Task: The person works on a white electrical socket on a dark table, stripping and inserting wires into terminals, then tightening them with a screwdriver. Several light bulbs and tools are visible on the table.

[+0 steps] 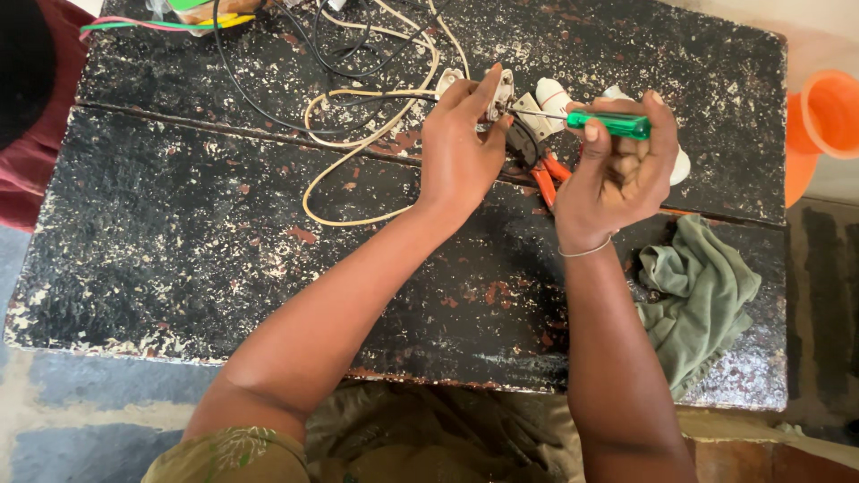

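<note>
A worn black table point(224, 268), its paint flecked white, is seen from above, with two bare forearms reaching across it from the near edge. A crumpled green cloth point(698, 295) is draped over the table's near right corner, just beside the right forearm. Farther in, the right hand point(617, 170), a thin bracelet at its wrist, is closed round the green handle of a screwdriver point(613, 123), which is held level with its metal shaft pointed left. Orange-handled pliers point(544, 174) are left lying on the table between the two hands, partly hidden by them. The left hand point(461, 148) is raised on its wrist, fingers pinched shut on a small white electrical fitting point(497, 97), against which the screwdriver's tip is set. More white fittings point(553, 94) are scattered just behind. A cream cable point(358, 148) is looped to the left of the left hand, and black wires point(268, 80) are tangled toward the far edge. An orange plastic vessel point(828, 116) is seen beyond the table's right side
</note>
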